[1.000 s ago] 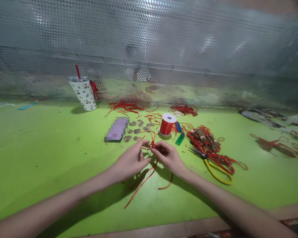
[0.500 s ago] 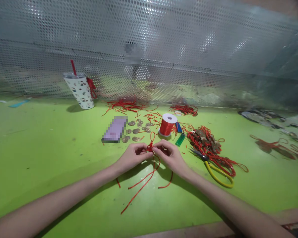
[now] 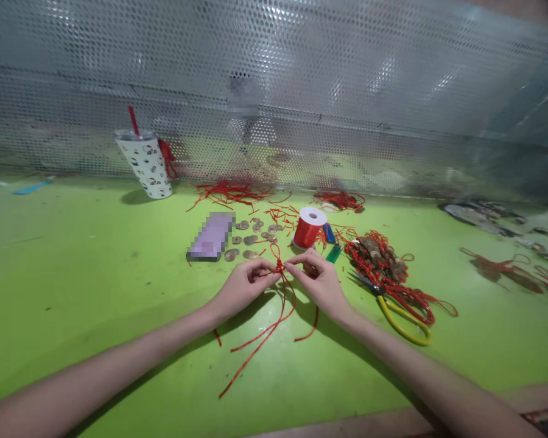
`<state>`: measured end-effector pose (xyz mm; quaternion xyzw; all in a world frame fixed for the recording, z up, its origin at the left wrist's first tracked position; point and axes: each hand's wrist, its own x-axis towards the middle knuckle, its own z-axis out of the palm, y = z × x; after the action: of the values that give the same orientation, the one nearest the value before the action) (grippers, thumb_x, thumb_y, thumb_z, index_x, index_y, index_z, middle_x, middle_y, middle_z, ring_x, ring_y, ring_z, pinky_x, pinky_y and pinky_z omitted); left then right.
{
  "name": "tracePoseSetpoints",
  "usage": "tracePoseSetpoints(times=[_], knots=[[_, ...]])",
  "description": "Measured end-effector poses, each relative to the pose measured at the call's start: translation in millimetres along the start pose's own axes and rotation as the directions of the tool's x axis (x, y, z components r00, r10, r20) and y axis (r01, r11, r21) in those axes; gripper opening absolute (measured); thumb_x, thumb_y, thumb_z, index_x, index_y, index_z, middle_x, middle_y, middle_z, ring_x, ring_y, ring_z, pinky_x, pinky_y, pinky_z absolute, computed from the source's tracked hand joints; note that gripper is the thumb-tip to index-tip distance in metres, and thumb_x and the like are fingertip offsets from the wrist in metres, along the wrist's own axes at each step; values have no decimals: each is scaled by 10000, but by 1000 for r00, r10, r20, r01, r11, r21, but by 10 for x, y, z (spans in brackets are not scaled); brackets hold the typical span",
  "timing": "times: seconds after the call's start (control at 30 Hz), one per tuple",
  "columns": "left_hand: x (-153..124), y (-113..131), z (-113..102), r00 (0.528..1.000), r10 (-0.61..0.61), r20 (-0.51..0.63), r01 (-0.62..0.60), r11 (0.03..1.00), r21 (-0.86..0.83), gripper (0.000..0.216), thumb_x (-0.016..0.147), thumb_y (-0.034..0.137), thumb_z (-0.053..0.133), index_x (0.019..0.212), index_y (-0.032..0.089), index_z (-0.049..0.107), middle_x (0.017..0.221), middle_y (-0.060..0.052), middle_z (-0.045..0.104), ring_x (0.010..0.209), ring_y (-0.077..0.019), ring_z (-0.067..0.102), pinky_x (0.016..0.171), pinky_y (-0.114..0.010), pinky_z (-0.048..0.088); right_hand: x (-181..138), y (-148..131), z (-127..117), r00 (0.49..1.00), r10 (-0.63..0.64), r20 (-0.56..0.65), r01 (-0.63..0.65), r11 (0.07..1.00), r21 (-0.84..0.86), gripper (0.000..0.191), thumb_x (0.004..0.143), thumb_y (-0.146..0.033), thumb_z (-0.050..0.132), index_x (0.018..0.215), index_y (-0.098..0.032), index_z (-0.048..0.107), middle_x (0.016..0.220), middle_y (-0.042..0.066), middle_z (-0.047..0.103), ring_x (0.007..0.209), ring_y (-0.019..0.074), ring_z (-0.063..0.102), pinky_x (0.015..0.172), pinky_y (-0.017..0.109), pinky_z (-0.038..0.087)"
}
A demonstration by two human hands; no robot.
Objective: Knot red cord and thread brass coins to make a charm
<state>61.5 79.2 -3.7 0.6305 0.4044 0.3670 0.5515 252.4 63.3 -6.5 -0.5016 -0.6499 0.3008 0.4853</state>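
A knotted red cord [image 3: 279, 266] is held just above the green table, with a small loop at its top and long loose ends trailing toward me. My left hand [image 3: 251, 280] pinches the knot's left side between thumb and fingertips. On the other side, my right hand [image 3: 317, 280] has thumb and index finger closed at the knot's right edge, seemingly on a strand of the cord. Beyond my hands lie several brass coins [image 3: 250, 239] with holes. A spool of red cord [image 3: 309, 228] stands upright behind my right hand.
Yellow-handled scissors [image 3: 402, 316] lie right of my right hand, beside a pile of corded coins [image 3: 379, 258]. A green lighter [image 3: 333, 253] and a blurred-out phone [image 3: 212, 236] are nearby. A patterned tumbler [image 3: 147, 164] stands back left, before a perforated metal screen [image 3: 274, 61].
My right hand has shifted slightly right, away from the knot, so more of the knot shows. The cord's loose ends have swung a little. The left hand has barely moved.
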Motion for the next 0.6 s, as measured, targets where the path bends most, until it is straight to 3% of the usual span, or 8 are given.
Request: tracePoseSetpoints(times=[0.27,0.6], knots=[[-6,18,-13,997,23,-74,-17,997,74,298,817,437,687,867,143,685,534,83,391,502,-83,329,482,-228,220,37,22,-26,1000,-4,-23,4,1000,-29,208,876,-394,683,841,-193,722,752,5,541,618,143,416,579,307,331],[-28,32,-33,998,-21,-55,19,999,-35,276,818,415,706,889,148,718,502,77,402,456,-73,300,447,-234,215,64,67,-8,997,71,-11,-71,997,-17,262,887,-437,661,827,-184,689,751,18,561,645,163,438,590,315,338]])
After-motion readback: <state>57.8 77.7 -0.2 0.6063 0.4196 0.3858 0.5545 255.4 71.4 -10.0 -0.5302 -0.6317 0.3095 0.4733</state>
